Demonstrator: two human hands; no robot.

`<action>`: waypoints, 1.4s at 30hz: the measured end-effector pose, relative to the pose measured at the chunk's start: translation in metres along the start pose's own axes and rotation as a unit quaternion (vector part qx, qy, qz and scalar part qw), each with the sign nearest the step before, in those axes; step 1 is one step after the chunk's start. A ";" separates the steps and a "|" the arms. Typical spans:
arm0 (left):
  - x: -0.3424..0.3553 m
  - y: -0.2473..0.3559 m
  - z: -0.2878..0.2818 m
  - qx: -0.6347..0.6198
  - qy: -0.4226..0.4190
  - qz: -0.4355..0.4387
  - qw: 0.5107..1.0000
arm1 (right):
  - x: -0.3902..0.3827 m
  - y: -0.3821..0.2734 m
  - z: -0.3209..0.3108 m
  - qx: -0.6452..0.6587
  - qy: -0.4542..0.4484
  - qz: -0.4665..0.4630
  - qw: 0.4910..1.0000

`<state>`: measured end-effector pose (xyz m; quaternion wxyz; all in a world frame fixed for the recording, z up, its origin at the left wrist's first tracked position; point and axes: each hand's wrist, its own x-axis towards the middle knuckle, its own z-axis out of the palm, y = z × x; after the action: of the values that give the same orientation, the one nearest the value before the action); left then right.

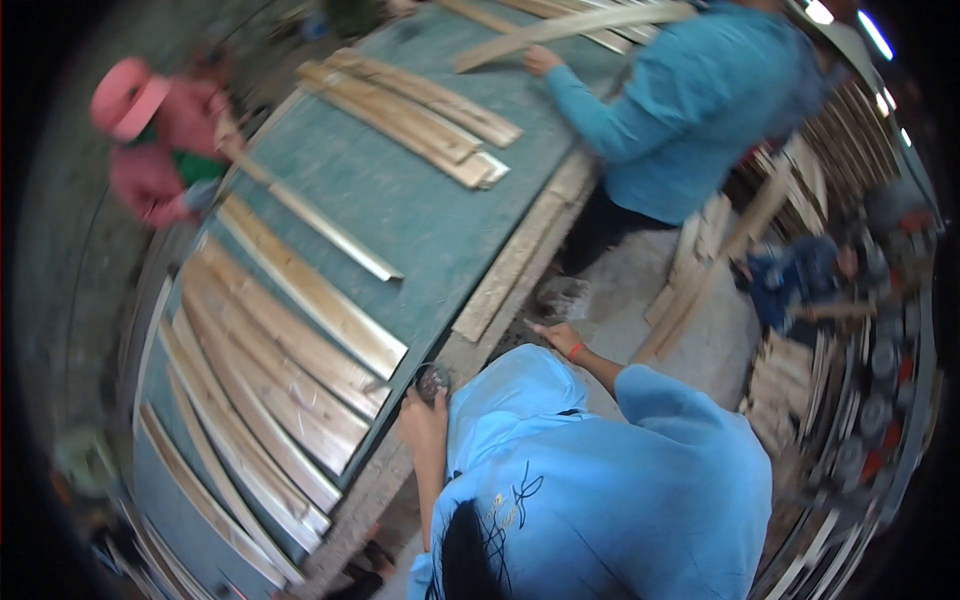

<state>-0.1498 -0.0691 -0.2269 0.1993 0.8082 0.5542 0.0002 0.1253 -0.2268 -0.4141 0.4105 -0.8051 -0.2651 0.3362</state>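
**Inspector:** State of your fingers?

**Me:** My left hand, at about 7 o'clock in the view, is clenched around a small round dark object at the near edge of the green tabletop. My right hand, at 4 o'clock, lies by the near end of the edge plank. Whether it is grasping or released, I cannot tell.

**Inspector:** How will it handle?

**Me:** The object looks hard and light, and it fits in one palm, so I judge a wrap around its rim would suit it. What it is I cannot make out. The planks, laid side by side at 8 o'clock, look thin, long and stiff, with some spring and probably splintery edges. I would take one with both hands, spaced apart.

**Inspector:** Others present?

**Me:** A person in a blue top at 1 o'clock and a person in pink at 10 o'clock, each handling planks.
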 end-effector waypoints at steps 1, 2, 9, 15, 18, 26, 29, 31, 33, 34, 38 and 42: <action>-0.003 -0.003 0.001 0.006 -0.012 0.031 0.999 | -0.005 0.006 0.000 -0.002 -0.032 0.026 0.999; 0.004 0.001 0.007 0.033 0.005 0.043 0.999 | -0.014 0.020 -0.011 0.005 -0.030 0.065 0.997; -0.006 0.003 0.003 0.159 0.046 0.062 0.984 | 0.011 -0.073 0.039 0.156 0.042 0.007 0.987; 0.015 -0.021 0.019 0.213 0.029 0.139 0.967 | -0.041 -0.038 0.051 0.111 0.115 0.115 0.980; 0.017 -0.020 0.019 0.211 0.016 0.148 0.966 | -0.067 -0.035 0.045 0.049 0.081 0.196 0.976; 0.027 -0.023 0.007 0.236 -0.016 0.185 0.954 | -0.026 -0.102 0.075 0.145 0.118 0.083 0.979; 0.035 -0.032 -0.004 0.252 -0.025 0.191 0.948 | -0.037 -0.081 0.079 0.110 0.139 0.115 0.977; 0.035 -0.036 -0.008 0.255 -0.034 0.184 0.949 | -0.045 -0.066 0.071 0.110 0.146 0.165 0.969; 0.034 -0.033 -0.006 0.251 -0.044 0.179 0.950 | -0.057 -0.049 0.064 0.104 0.160 0.198 0.961; 0.032 -0.031 -0.004 0.247 -0.050 0.175 0.952 | -0.055 -0.046 0.065 0.099 0.161 0.198 0.962; 0.028 -0.027 0.005 0.228 -0.068 0.151 0.959 | -0.040 -0.085 0.062 0.199 0.188 0.145 0.951; 0.035 -0.034 0.016 0.188 -0.064 0.165 0.966 | -0.032 -0.106 0.078 0.171 0.092 0.091 0.977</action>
<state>-0.1633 -0.0322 -0.2605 0.0758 0.9097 0.3893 -0.1227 0.0296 -0.1564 -0.3487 0.5328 -0.7711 -0.0904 0.3367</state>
